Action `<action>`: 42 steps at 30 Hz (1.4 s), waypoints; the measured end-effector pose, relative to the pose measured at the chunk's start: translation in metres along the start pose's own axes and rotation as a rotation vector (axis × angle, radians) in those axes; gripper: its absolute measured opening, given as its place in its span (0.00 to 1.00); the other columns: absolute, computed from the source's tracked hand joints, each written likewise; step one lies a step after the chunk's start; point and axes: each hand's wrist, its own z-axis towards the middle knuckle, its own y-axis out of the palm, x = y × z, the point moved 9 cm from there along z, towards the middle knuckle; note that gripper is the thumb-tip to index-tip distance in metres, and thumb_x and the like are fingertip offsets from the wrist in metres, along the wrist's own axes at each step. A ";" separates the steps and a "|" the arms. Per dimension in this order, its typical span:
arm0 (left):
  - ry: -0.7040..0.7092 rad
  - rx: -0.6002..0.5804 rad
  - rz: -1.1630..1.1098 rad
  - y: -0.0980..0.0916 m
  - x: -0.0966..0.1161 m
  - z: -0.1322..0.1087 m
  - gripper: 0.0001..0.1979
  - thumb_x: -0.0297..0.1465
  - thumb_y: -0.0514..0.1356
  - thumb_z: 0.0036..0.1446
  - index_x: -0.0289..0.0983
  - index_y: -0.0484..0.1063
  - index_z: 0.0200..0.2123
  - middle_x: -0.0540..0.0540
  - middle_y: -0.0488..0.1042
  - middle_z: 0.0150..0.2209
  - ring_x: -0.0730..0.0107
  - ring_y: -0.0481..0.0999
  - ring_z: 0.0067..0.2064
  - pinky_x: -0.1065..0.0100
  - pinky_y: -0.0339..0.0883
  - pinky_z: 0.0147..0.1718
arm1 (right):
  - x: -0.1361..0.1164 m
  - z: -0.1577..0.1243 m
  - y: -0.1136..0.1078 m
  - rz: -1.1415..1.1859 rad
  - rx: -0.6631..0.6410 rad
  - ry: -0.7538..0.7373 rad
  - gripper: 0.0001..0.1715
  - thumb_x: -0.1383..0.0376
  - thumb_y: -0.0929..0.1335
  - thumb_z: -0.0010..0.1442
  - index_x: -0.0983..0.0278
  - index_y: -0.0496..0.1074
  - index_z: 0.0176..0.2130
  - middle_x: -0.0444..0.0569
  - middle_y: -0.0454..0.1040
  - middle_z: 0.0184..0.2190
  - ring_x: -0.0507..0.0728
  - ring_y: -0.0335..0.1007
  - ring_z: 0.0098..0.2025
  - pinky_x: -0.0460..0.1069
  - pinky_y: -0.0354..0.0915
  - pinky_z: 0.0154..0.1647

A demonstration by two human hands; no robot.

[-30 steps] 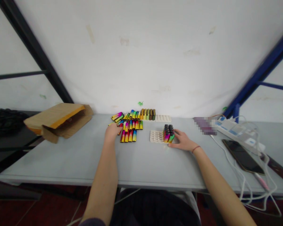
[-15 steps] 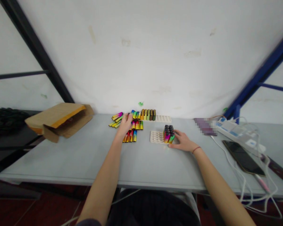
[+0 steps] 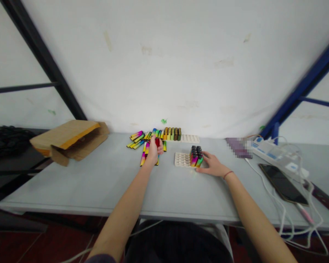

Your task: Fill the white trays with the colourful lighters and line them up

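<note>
My left hand (image 3: 152,152) is closed around a rainbow-coloured lighter (image 3: 157,141), right over a pile of several loose lighters (image 3: 142,140) lying flat on the grey table (image 3: 104,182). My right hand (image 3: 214,165) rests on the table with fingers against a white plastic tray (image 3: 181,159); a block of lighters (image 3: 196,155) stands upright in the tray's right end. Behind the pile, a row of upright lighters (image 3: 172,133) stands in a second white tray (image 3: 190,138).
An open cardboard box (image 3: 67,140) lies on its side at the far left. At right are a power strip (image 3: 272,152) with white cables, a dark phone (image 3: 282,184) and a pixelated purple object (image 3: 238,147). A white wall rises behind the table.
My left hand moved right from the pile's left edge to its middle and closed on a lighter. My right hand stayed by the tray.
</note>
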 end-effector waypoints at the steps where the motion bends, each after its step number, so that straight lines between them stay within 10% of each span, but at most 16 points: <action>1: 0.001 0.009 0.003 0.000 -0.001 0.000 0.32 0.58 0.49 0.65 0.41 0.53 0.19 0.58 0.46 0.11 0.81 0.44 0.12 0.75 0.40 0.13 | 0.000 0.000 0.000 0.000 0.000 -0.001 0.59 0.32 0.70 0.55 0.70 0.67 0.68 0.72 0.60 0.71 0.77 0.58 0.72 0.68 0.55 0.72; 9: 0.076 0.104 0.003 -0.003 0.002 0.000 0.28 0.46 0.45 0.69 0.41 0.52 0.18 0.57 0.45 0.13 0.80 0.42 0.13 0.75 0.38 0.13 | 0.003 0.000 0.000 0.017 0.037 -0.009 0.57 0.31 0.70 0.55 0.65 0.69 0.67 0.67 0.62 0.70 0.76 0.60 0.71 0.69 0.56 0.72; 31: 0.158 0.070 0.154 0.006 -0.008 -0.002 0.26 0.52 0.48 0.68 0.40 0.61 0.26 0.58 0.53 0.16 0.78 0.50 0.16 0.74 0.47 0.16 | 0.000 -0.001 -0.001 0.025 0.005 -0.020 0.56 0.32 0.70 0.56 0.65 0.67 0.68 0.68 0.60 0.72 0.77 0.58 0.72 0.70 0.55 0.71; 37: 0.520 -0.162 0.630 0.039 -0.009 -0.016 0.10 0.39 0.59 0.66 0.38 0.72 0.42 0.49 0.72 0.33 0.72 0.73 0.32 0.69 0.71 0.37 | -0.002 -0.001 -0.002 0.012 0.011 -0.002 0.58 0.32 0.71 0.55 0.66 0.67 0.69 0.69 0.60 0.71 0.76 0.57 0.72 0.68 0.55 0.72; 42: 0.659 -0.340 0.885 0.063 -0.021 -0.027 0.11 0.36 0.61 0.65 0.39 0.78 0.47 0.40 0.78 0.49 0.58 0.76 0.54 0.56 0.67 0.61 | -0.001 -0.001 -0.002 0.020 0.016 -0.013 0.56 0.32 0.71 0.55 0.64 0.68 0.68 0.68 0.61 0.71 0.77 0.58 0.71 0.71 0.55 0.71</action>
